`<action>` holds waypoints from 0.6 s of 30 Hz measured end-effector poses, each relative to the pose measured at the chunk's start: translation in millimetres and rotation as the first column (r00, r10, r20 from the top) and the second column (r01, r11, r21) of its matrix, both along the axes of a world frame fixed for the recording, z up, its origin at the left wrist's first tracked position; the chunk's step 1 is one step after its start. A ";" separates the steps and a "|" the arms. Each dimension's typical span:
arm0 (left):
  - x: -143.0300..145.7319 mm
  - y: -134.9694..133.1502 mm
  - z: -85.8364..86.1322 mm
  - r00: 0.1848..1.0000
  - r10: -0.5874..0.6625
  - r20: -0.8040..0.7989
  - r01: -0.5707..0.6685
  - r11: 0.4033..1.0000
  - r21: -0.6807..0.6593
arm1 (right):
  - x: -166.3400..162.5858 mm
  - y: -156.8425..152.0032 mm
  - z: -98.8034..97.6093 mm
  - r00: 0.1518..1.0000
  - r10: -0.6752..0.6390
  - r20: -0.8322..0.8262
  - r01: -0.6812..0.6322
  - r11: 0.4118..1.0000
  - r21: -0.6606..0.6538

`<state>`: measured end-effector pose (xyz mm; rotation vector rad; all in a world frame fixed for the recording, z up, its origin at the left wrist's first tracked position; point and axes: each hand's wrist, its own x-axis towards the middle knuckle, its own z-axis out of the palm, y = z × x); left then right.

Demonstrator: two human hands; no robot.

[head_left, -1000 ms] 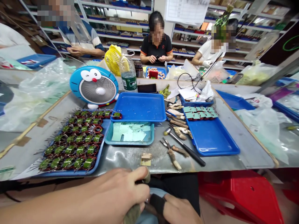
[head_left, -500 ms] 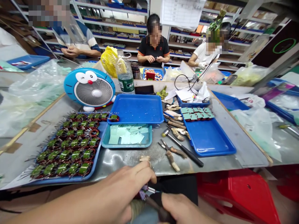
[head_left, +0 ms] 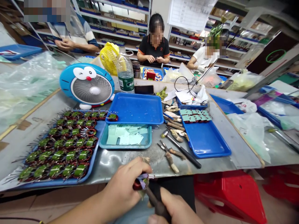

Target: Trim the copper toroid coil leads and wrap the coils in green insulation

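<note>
My left hand (head_left: 127, 179) is closed around a small wire-wound ring coil (head_left: 137, 184) at the table's front edge. Purple strands and pale wire ends stick out of the coil to the right. My right hand (head_left: 174, 205) grips a dark-handled tool (head_left: 155, 200), seemingly pliers, whose front end meets the coil. Fingers cover part of both things, and the tool's jaws are hard to make out. To the left, a blue tray (head_left: 95, 149) bears rows of similar coils with green tops.
Behind my hands are a teal tray (head_left: 102, 141) of pale green cards and a blue tray (head_left: 137, 109) with one coil. A hammer (head_left: 182, 149) and worn pliers (head_left: 171, 155) lie right of centre, beside another tray (head_left: 207, 140). A cartoon fan (head_left: 87, 85) stands behind. Three people sit opposite.
My view has shifted slightly. My left hand has turned, so the coil and its purple strands show more. The tool in my right hand remains at the coil.
</note>
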<state>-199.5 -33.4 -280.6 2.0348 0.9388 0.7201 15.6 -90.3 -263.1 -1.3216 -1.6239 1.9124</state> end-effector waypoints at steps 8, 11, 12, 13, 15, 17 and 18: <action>0.5 0.1 11.2 0.994 -0.094 0.052 0.098 0.991 -0.087 | 9.2 15.9 6.4 0.961 0.161 -0.225 -0.189 0.976 -0.111; -0.3 -0.4 13.2 0.993 -0.092 0.080 0.096 0.994 -0.048 | 7.8 17.2 7.9 0.906 0.119 -0.406 -0.243 0.933 -0.267; -1.5 0.4 13.8 0.992 -0.094 0.082 0.097 0.995 -0.035 | 7.1 17.2 8.1 0.913 0.126 -0.389 -0.229 0.945 -0.233; -3.2 1.7 14.4 0.992 -0.097 0.077 0.099 0.995 -0.027 | 6.7 17.2 8.3 0.932 0.145 -0.333 -0.206 0.967 -0.153; -7.2 4.8 14.7 0.994 -0.103 0.046 0.105 0.994 -0.039 | 6.6 17.2 8.7 0.972 0.167 -0.164 -0.166 0.986 0.019; -10.7 7.3 13.5 0.994 -0.105 0.011 0.105 0.992 -0.069 | 7.2 16.9 9.2 0.987 0.158 -0.019 -0.154 0.978 0.142; -11.8 7.9 12.5 0.995 -0.099 0.000 0.099 0.992 -0.084 | 7.5 16.5 9.4 0.989 0.146 0.028 -0.149 0.972 0.180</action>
